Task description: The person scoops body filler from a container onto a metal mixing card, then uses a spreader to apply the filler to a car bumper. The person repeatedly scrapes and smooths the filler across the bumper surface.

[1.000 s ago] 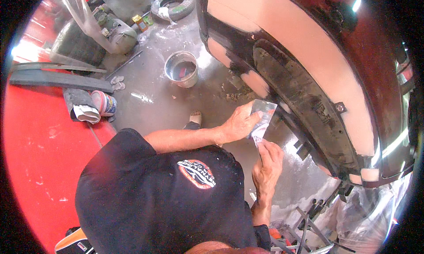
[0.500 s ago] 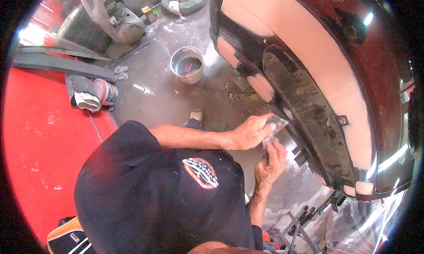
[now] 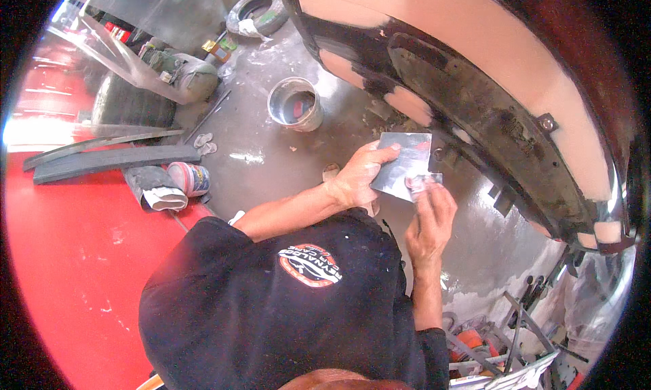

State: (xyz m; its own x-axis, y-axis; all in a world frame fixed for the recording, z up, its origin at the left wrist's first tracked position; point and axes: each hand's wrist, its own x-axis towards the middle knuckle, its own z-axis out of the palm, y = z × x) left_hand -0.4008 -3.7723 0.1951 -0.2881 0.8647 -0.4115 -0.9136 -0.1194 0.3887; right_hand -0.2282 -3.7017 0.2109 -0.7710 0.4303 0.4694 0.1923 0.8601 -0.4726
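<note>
My left hand (image 3: 359,175) grips a flat, shiny, square plate (image 3: 407,156) by its left edge, thumb on top. At the plate's lower right corner, a small thin spreader (image 3: 434,178) is pinched in the fingers of my right hand (image 3: 432,220). A little pinkish matter shows by the spreader; whether it lies on the blade or the plate is unclear. Just beyond the plate, a dark car bumper (image 3: 468,91) curves across the upper right. Smooth peach-coloured patches (image 3: 502,44) cover parts of it. Neither hand touches the bumper.
A bucket (image 3: 293,105) with something reddish inside stands on the wet grey floor. Farther off lies a tyre (image 3: 259,13). On the left, a red panel (image 3: 81,254) carries long dark strips (image 3: 115,163) and a small tub (image 3: 190,178). A rack (image 3: 505,342) of tools stands lower right.
My hands have drawn back from the bumper's lower edge. The plate has turned its broad face into view, with the spreader now at its corner. The whole view has shifted slightly.
</note>
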